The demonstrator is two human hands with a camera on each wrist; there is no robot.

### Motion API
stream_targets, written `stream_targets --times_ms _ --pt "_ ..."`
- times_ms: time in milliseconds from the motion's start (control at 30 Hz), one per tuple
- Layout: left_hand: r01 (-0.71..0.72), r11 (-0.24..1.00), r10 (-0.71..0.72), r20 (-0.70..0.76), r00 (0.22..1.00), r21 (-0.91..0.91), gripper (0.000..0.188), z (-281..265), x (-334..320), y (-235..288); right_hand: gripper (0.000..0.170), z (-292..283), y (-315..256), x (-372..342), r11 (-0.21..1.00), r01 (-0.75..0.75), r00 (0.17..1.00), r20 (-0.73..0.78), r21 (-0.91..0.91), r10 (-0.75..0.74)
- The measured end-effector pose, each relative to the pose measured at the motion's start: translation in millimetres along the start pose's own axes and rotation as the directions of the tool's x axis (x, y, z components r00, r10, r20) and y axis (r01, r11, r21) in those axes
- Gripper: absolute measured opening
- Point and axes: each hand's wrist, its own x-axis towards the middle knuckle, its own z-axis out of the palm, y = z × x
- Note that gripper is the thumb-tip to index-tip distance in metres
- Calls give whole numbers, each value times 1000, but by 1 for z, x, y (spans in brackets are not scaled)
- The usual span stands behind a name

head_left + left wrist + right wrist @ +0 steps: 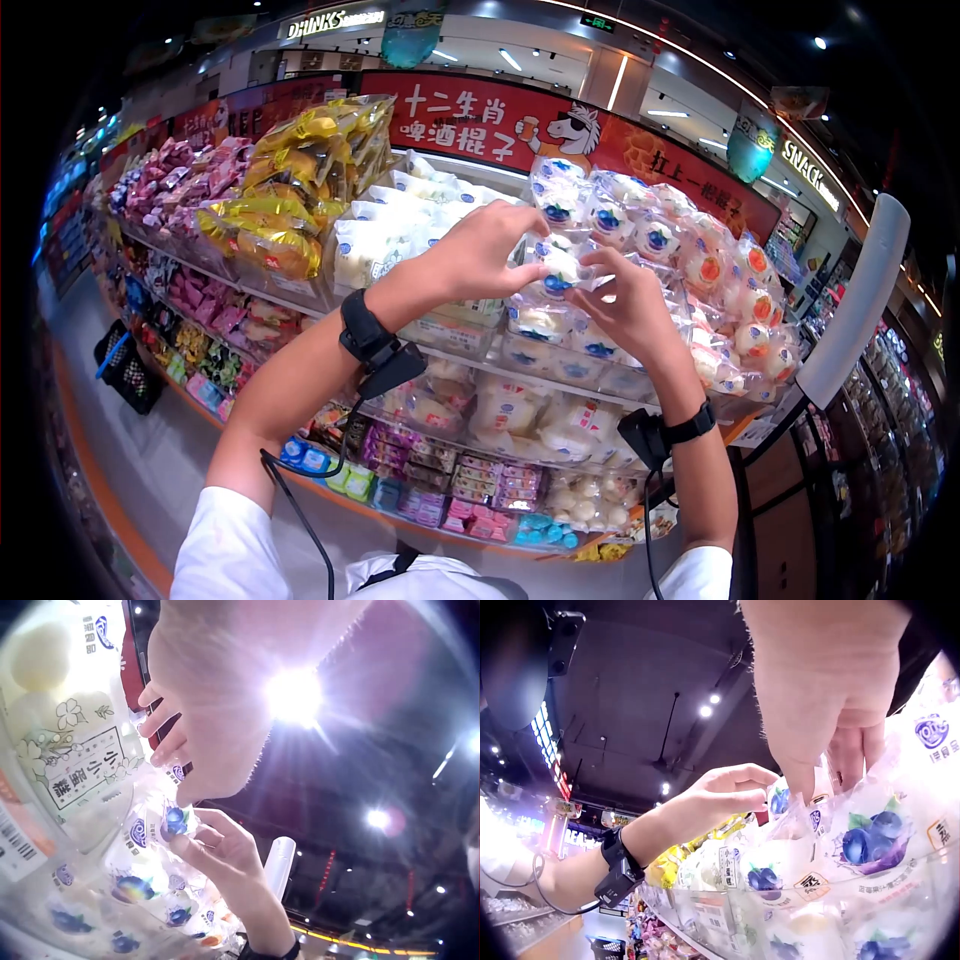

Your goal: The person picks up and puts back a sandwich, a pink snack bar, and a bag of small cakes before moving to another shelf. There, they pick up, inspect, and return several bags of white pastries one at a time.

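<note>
Both hands meet at a small clear packet with a blueberry print (557, 272), held over the bin of similar packets (600, 345). My left hand (485, 255) has its thumb and curved fingers at the packet's left side. From the right, my right hand (635, 305) pinches its edge between thumb and fingers. The right hand (229, 859) also shows in the left wrist view, gripping the printed packet (176, 820). In the right wrist view, the left hand's (720, 793) fingertips are at the packet (779, 799), partly hidden by the right hand (829, 690).
White cake packets (385, 225) and yellow-wrapped packs (300, 190) lie to the left, orange-printed packets (755, 300) to the right. Clear bin fronts and lower shelves of snacks (490, 480) run below. A pale upright panel (860, 290) stands at right, a black basket (127, 368) at left.
</note>
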Motion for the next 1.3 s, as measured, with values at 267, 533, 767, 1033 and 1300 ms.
stream_targets --times_ms 267,533,767,1033,1300 --pt "-103 987 78 190 979 123 49 6 16 3 56 -2 13 12 995 97 990 106 -26 -93" --pt "-146 975 99 256 961 170 37 6 16 5 47 -11 21 -1 996 -21 989 142 -84 33" --pt "-181 902 0 419 908 392 27 14 30 16 25 -6 16 8 937 9 992 123 -349 37" --pt "-150 880 -84 459 885 450 18 17 36 26 23 -15 7 22 916 12 966 241 -401 93" --pt "-20 955 -145 523 840 297 24 17 37 13 25 -23 9 21 954 -29 954 276 -298 115"
